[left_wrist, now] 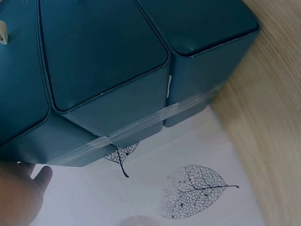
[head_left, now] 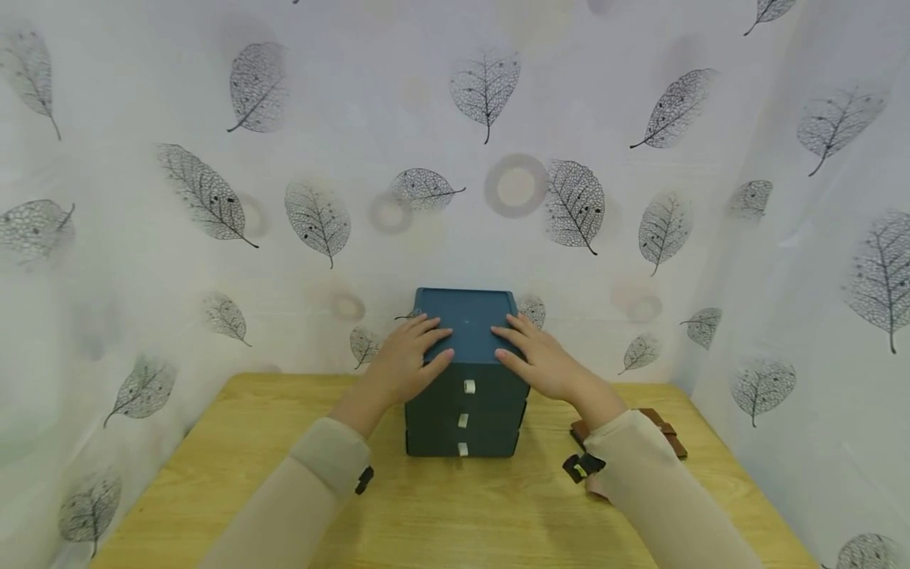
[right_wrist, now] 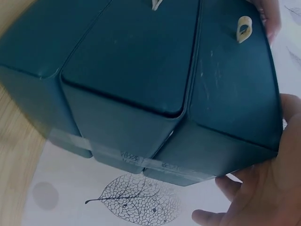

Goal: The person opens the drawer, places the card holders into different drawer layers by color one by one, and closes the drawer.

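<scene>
A dark teal three-drawer box [head_left: 465,336] stands on the table near the back, its fronts toward me. Each drawer front [left_wrist: 103,52] carries a small whitish loop pull [right_wrist: 244,29]. My left hand [head_left: 405,359] rests on the box's upper left edge, fingers spread over the top. Opposite it, my right hand [head_left: 543,359] touches the upper right edge in much the same way, fingers extended. Clear tape [left_wrist: 136,127] runs across the side of the box. In the right wrist view, the right hand lies against the top end of the box.
A brown leather-like item [head_left: 664,431] lies on the wooden table [head_left: 249,466], partly hidden behind my right sleeve. A small pinkish thing [head_left: 597,488] shows under that sleeve. A pale curtain [head_left: 426,253] with leaf prints hangs behind and at both sides.
</scene>
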The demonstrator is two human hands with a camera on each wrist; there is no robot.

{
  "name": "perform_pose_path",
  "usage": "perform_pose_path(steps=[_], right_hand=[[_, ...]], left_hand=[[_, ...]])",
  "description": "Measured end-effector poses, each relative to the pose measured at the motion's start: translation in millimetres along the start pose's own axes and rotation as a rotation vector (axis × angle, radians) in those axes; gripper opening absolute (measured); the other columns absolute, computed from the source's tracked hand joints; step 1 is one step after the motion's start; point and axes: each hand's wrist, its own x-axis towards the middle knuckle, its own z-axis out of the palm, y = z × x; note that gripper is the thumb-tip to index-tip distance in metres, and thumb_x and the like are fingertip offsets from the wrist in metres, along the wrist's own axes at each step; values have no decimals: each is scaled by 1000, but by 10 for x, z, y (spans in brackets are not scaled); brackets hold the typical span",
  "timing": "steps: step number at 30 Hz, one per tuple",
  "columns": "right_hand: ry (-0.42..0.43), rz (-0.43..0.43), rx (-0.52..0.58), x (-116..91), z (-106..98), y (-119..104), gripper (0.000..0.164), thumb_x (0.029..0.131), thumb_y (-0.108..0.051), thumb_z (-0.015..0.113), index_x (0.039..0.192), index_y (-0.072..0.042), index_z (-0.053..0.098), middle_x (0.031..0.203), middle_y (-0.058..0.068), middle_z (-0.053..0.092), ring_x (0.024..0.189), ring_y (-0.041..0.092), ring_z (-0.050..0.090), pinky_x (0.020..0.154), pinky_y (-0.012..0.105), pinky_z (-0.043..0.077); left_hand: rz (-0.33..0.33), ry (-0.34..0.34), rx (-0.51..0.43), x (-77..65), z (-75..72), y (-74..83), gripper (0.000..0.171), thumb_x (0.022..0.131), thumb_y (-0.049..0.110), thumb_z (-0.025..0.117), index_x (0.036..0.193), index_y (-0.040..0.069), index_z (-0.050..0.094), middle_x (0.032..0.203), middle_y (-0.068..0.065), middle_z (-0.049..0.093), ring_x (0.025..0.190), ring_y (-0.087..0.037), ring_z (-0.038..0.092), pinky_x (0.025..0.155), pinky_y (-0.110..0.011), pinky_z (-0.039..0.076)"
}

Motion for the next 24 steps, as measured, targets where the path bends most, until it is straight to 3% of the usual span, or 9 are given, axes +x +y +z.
perform_pose_path(steps=[11, 24], right_hand=[[164, 50, -94, -109, 88, -150, 56, 105, -46, 45, 148, -10, 49, 160, 17, 32, 146, 39, 29, 116, 60, 27], [321, 46, -118, -264, 152, -277, 42, 103, -35, 57, 135, -8, 63, 152, 15, 45, 139, 38, 40, 109, 58, 39]], left_hand=[[14, 17, -13, 1, 2, -7, 55, 104, 49, 45, 149, 17, 51, 158, -10, 38, 150, -31, 25, 120, -54, 21], [15, 3, -20, -18, -31, 19, 55, 104, 48, 45, 149, 17, 50, 158, -10, 37, 150, -32, 25, 121, -53, 20]])
